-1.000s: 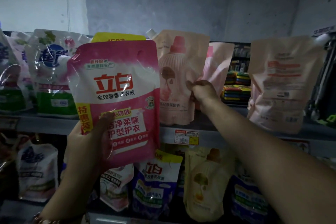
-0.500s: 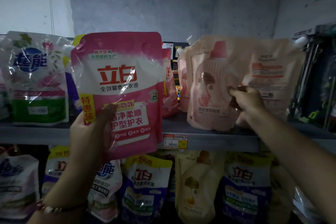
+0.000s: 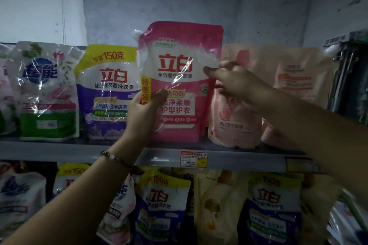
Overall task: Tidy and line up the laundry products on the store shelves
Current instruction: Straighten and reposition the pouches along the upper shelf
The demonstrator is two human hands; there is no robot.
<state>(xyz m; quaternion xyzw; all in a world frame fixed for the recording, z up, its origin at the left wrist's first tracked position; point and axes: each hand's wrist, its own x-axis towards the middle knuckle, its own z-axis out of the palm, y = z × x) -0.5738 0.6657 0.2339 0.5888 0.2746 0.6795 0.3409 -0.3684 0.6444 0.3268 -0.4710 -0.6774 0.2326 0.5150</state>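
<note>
The left hand (image 3: pixel 142 113) grips the pink detergent pouch (image 3: pixel 180 83) at centre frame, its base at the upper shelf (image 3: pixel 59 150); the right hand (image 3: pixel 235 85) pinches its right edge; the slot seems found, though the peach pouches (image 3: pixel 235 123) at right lean unsorted.

Shop aisle: two tiers of metal shelf (image 3: pixel 59 152) packed with rows of laundry refill pouches (image 3: pixel 109 89), price tag (image 3: pixel 193 158) clipped to the shelf edge, bare plastered wall (image 3: pixel 159 6) behind.
</note>
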